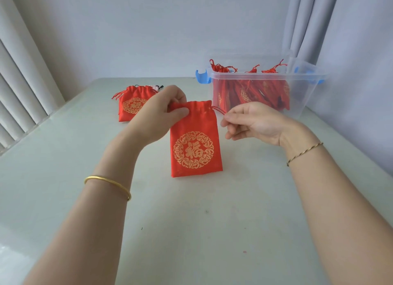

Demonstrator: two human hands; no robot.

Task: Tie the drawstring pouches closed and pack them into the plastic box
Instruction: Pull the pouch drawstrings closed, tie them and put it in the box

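Note:
A red drawstring pouch (194, 144) with a gold round emblem hangs upright over the middle of the table. My left hand (159, 114) pinches the gathered top left corner of it. My right hand (253, 120) pinches the red drawstring (218, 110) that comes out of the pouch's top right corner. A small pile of red pouches (131, 106) lies on the table at the back left, partly hidden behind my left hand. The clear plastic box (306, 97) with blue latches stands at the back right and holds several tied red pouches.
The pale table (191, 221) runs up to a wall at the back. Vertical blinds (19, 82) hang at the left, and a grey curtain (308, 25) hangs behind the box at the right.

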